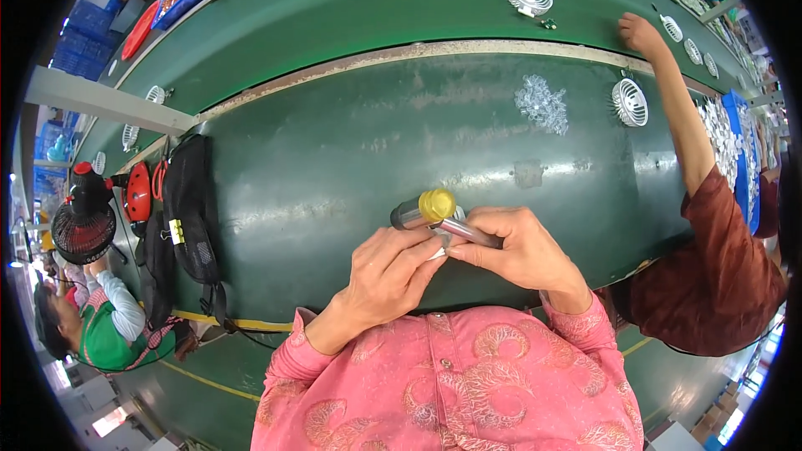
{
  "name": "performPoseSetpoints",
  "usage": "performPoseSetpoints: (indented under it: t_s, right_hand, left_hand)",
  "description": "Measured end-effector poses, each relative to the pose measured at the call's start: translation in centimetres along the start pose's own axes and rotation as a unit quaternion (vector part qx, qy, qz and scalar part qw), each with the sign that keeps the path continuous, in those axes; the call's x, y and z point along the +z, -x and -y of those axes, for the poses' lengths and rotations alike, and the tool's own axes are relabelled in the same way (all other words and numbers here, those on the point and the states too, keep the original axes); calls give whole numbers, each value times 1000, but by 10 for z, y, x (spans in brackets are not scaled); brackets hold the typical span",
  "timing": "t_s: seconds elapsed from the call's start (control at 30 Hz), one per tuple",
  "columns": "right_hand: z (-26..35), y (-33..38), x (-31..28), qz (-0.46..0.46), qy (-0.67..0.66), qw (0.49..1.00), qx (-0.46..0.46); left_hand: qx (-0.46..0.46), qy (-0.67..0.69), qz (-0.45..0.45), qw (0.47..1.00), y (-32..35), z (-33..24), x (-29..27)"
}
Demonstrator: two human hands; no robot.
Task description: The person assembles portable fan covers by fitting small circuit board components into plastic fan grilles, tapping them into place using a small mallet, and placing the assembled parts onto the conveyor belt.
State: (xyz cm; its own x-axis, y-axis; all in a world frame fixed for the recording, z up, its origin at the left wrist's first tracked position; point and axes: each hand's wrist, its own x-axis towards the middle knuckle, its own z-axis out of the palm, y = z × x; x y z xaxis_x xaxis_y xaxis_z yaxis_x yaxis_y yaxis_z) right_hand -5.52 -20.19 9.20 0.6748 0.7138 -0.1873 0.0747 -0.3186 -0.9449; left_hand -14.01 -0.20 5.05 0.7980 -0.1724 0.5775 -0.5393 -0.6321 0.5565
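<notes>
In front of my chest, just above the near table edge, my hands are close together. My right hand (525,249) is closed around the metal handle of a small mallet (472,234); its head has a yellow face and a dark grey body that lies over my left fingers. My left hand (386,274) is closed too, pinching a small white part (439,249) between thumb and fingers. My right thumb tip reaches that part as well. What kind of part it is cannot be made out, since the fingers and mallet cover most of it.
A pile of small clear pieces (541,104) and a white fan grille (629,103) lie on the green table. Beyond runs a conveyor (334,33) carrying white grilles. A black bag (190,209) and a small fan (83,221) stand left. At right, a co-worker's arm (681,108) reaches toward the conveyor.
</notes>
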Motion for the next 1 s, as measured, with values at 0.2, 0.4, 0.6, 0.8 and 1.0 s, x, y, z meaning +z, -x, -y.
performPoseSetpoints:
  t_s: [0.2, 0.4, 0.6, 0.8, 1.0]
  right_hand:
    - [-7, 1, 0, -4, -11, 1000, 13]
    - [-4, -1, 2, 5, 2, 1000, -5]
    - [-7, -2, 5, -4, -97, 995, 8]
    - [-5, -1, 2, -25, -59, 998, -25]
    - [1, -1, 1, -48, -90, 994, 40]
  left_hand:
    - [-26, 35, -24, 999, 0, -5, 6]
    - [2, 27, -23, 999, -1, -5, 6]
    - [0, 10, -35, 999, -2, -5, 7]
    - [11, 30, -46, 998, -2, -3, 8]
    - [-96, 84, -39, 991, -6, -5, 1]
